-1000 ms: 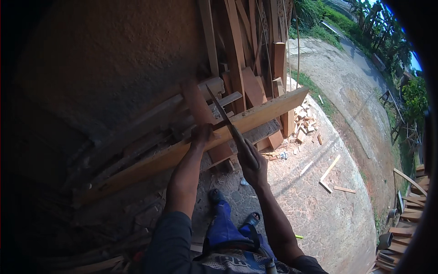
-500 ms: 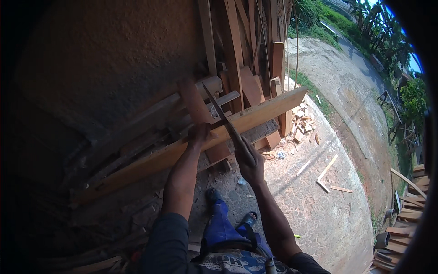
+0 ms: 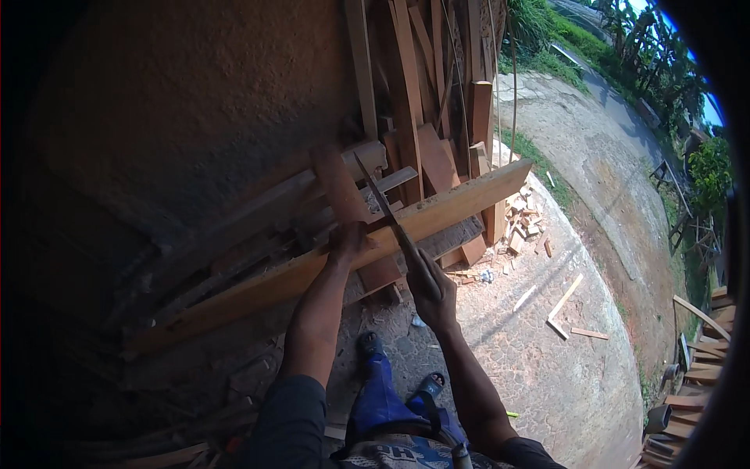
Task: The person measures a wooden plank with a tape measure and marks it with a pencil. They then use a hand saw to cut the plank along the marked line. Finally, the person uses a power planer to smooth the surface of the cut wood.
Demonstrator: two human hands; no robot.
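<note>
A long pale wooden board (image 3: 453,205) slants across the work spot, its right end raised toward the daylight. My left hand (image 3: 349,239) is closed over the board's upper edge, left of the saw; its fingers are partly in shadow. In my right hand (image 3: 432,295) is the handle of a handsaw (image 3: 380,197). The saw's narrow blade lies across the board and points away from me, just right of my left hand. Whether its teeth have entered the wood cannot be made out. Under the board, a reddish-brown plank (image 3: 340,184) lies crosswise.
Tall planks (image 3: 406,94) lean against the wall at the back. Wood offcuts (image 3: 522,223) are heaped beyond the board's right end. Thin strips (image 3: 564,309) lie on the concrete floor (image 3: 547,375). More stacked timber (image 3: 691,402) stands at the far right.
The whole view has shifted slightly, so everything sits a little lower. My right hand appears slightly closer to me with the saw. My left hand keeps its hold on the board.
</note>
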